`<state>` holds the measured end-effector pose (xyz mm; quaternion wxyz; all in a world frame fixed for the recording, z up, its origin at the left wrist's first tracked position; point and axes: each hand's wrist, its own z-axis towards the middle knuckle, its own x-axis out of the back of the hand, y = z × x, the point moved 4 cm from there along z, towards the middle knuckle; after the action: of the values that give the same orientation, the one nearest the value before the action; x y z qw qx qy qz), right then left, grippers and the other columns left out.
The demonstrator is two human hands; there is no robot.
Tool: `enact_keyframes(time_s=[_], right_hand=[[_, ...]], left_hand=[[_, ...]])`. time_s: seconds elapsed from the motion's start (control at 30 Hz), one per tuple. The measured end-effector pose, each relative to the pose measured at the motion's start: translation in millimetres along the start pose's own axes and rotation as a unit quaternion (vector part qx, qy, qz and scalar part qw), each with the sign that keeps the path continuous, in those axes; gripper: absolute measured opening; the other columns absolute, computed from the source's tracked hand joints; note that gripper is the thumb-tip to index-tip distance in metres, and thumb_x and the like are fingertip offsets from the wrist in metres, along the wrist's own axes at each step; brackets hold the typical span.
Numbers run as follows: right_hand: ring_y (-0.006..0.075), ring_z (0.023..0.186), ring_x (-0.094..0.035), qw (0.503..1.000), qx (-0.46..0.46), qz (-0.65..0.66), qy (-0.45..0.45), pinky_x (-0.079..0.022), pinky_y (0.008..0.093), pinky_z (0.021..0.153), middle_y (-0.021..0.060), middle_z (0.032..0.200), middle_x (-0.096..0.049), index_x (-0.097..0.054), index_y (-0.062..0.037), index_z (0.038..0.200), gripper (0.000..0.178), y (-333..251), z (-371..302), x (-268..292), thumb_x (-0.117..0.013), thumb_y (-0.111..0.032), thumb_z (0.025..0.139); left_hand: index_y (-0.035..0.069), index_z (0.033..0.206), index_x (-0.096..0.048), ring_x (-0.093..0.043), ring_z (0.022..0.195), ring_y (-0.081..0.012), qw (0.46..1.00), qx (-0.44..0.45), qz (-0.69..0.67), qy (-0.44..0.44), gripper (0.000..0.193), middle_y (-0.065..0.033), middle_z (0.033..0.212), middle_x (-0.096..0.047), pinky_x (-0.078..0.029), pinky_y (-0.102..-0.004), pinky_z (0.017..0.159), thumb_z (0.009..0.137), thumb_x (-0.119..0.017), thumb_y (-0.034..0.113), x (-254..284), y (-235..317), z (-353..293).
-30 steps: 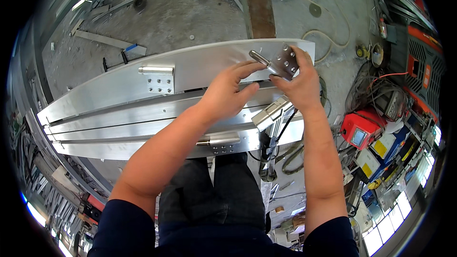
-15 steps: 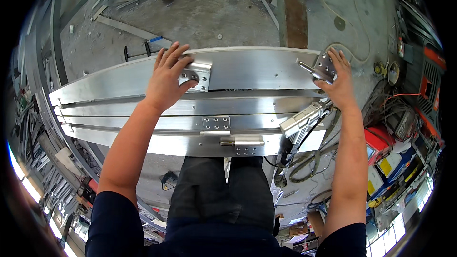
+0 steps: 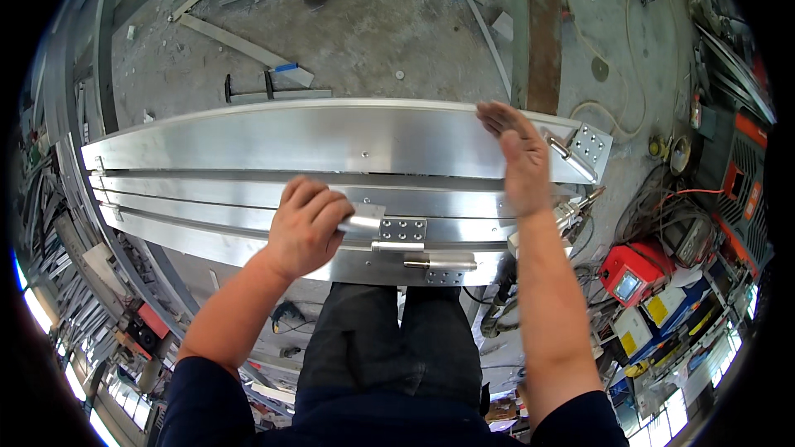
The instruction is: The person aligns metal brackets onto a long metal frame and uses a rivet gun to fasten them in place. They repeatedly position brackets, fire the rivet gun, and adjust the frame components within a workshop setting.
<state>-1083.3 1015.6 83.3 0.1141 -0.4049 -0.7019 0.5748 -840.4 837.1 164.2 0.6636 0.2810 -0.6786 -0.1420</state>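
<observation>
My left hand (image 3: pixel 308 226) is closed on a metal hinge (image 3: pixel 364 219), held over the middle metal strips, beside another hinge leaf with holes (image 3: pixel 403 229). My right hand (image 3: pixel 520 157) hovers above the right part of the far, wide metal panel (image 3: pixel 290 136), fingers straight and close together, holding nothing. To its right, a hinge with a perforated leaf and a pin barrel (image 3: pixel 589 142) lies on that panel's end. Another pin hinge (image 3: pixel 441 262) rests on the nearest strip. A silver handheld tool (image 3: pixel 567 213) with a cable is partly hidden behind my right forearm.
A red machine with a screen (image 3: pixel 627 275) stands at right amid tangled cables. An orange-and-grey case (image 3: pixel 741 165) is beyond it. Scrap strips (image 3: pixel 244 45) and a clamp (image 3: pixel 269 93) lie beyond the panel. Metal stock (image 3: pixel 62 273) is piled at left.
My left hand has taken the hinge off the far panel and brought it nearer me. My right hand has let go of the right-end hinge and moved left.
</observation>
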Motion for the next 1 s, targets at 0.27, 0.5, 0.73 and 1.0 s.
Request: enact_keyframes(time_s=[0.27, 0.5, 0.73, 1.0], right_hand=[[0.0204, 0.116, -0.064, 0.960, -0.194, 0.030, -0.200, -0.048, 0.0348, 0.104, 0.0130, 0.124, -0.068, -0.062, -0.0002, 0.131, 0.033, 59, -23, -124, -0.059, -0.014, 0.102], [0.0191, 0.107, -0.066, 0.983, -0.057, 0.172, 0.021, -0.051, 0.0356, 0.097, 0.0098, 0.119, -0.070, -0.061, -0.0025, 0.132, 0.039, 45, 17, -88, -0.059, -0.030, 0.104], [0.0199, 0.095, -0.068, 0.958, -0.257, 0.028, -0.127, -0.053, 0.0353, 0.093, 0.0077, 0.106, -0.072, -0.065, -0.0045, 0.126, 0.032, 58, -5, -105, -0.062, -0.025, 0.101], [0.0189, 0.101, -0.068, 0.914, -0.383, -0.080, -0.107, -0.053, 0.0357, 0.093, 0.0101, 0.110, -0.071, -0.061, -0.0025, 0.127, 0.037, 40, -6, -80, -0.061, -0.029, 0.101]], left_hand=[[0.002, 0.104, -0.061, -0.066, 0.069, -0.0239, 0.950, 0.225, -0.214, 0.043, 0.025, -0.0112, 0.087, -0.068, -0.052, -0.0294, 0.064, 0.082, -0.071, -0.007, 9, -8, -64], [0.003, 0.099, -0.063, -0.069, 0.083, -0.0291, 0.951, 0.178, -0.232, 0.097, 0.033, -0.0122, 0.101, -0.070, -0.057, -0.0345, 0.069, 0.069, -0.067, -0.011, 17, -19, -66], [0.003, 0.100, -0.065, -0.068, 0.091, -0.0298, 0.942, 0.197, -0.249, 0.111, 0.037, -0.0127, 0.105, -0.070, -0.056, -0.0345, 0.074, 0.066, -0.065, -0.012, 15, -21, -70], [0.001, 0.102, -0.065, -0.067, 0.094, -0.0290, 0.945, 0.194, -0.248, 0.092, 0.035, -0.0143, 0.108, -0.069, -0.054, -0.0337, 0.080, 0.070, -0.065, -0.012, 14, -20, -68]])
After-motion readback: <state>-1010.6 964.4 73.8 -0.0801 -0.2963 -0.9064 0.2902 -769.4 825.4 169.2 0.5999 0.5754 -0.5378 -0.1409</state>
